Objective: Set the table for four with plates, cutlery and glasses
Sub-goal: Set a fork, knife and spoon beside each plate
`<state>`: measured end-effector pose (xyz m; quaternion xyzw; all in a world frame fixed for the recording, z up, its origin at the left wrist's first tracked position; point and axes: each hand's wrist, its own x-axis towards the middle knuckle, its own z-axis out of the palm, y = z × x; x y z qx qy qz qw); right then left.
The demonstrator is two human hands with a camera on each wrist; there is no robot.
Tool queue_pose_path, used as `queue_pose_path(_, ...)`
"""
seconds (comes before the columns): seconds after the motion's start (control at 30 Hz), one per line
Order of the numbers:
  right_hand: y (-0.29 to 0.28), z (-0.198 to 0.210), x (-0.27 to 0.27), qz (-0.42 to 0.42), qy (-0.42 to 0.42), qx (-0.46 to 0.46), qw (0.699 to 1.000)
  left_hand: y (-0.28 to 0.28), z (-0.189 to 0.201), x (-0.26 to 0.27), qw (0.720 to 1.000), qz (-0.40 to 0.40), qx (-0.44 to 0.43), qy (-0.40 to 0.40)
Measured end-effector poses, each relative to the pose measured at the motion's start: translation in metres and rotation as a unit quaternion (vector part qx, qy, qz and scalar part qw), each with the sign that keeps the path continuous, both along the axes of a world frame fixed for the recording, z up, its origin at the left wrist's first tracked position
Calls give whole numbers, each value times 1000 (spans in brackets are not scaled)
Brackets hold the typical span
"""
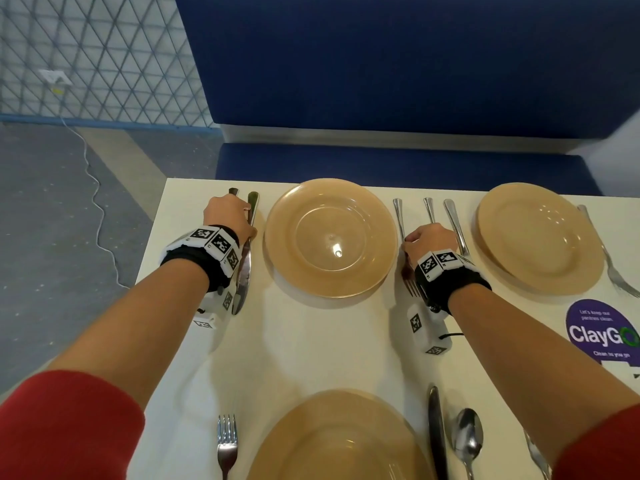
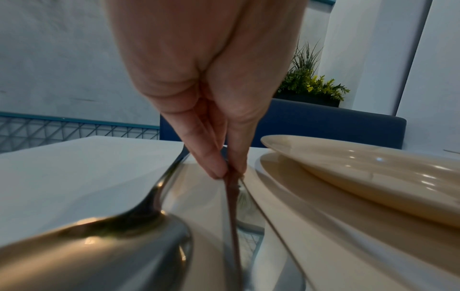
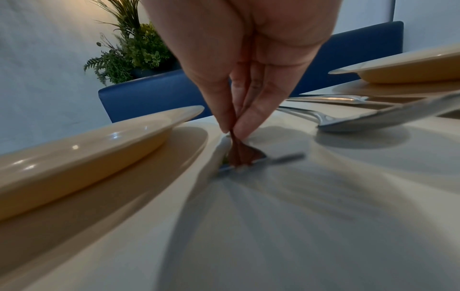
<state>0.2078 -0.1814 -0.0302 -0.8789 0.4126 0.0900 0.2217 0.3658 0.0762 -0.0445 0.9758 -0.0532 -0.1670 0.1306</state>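
Three tan plates show in the head view: far middle (image 1: 329,237), far right (image 1: 540,237), near (image 1: 339,441). My left hand (image 1: 230,213) pinches a knife (image 1: 242,278) lying just left of the far middle plate. In the left wrist view the fingertips (image 2: 214,167) pinch the knife's (image 2: 232,212) thin edge, a spoon (image 2: 104,248) lies to its left and the plate (image 2: 361,177) to its right. My right hand (image 1: 429,240) pinches a fork (image 1: 399,216) right of that plate. The right wrist view shows the fingertips (image 3: 245,128) on the fork's (image 3: 240,157) neck, low over the table.
A spoon handle (image 1: 429,209) and a knife (image 1: 456,225) lie right of my right hand, and a fork (image 1: 609,265) lies beyond the far right plate. Near me lie a fork (image 1: 227,441), knife (image 1: 437,431) and spoon (image 1: 467,434). A blue bench (image 1: 398,161) lines the far edge.
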Motion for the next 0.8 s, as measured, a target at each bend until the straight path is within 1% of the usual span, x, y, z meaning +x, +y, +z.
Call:
queue_pose_path(0.13,0,1,1,-10,-13,11,1000,0,-1,2,1000,5,-3,0)
queue_pose_path(0.47,0,4,1,-13,-14,15,1000,0,-1,1,1000,13,-5,2)
queue_pose_path(0.8,1,6,0,-18,0,18,1000,0,0,0,1000,19,-11,5)
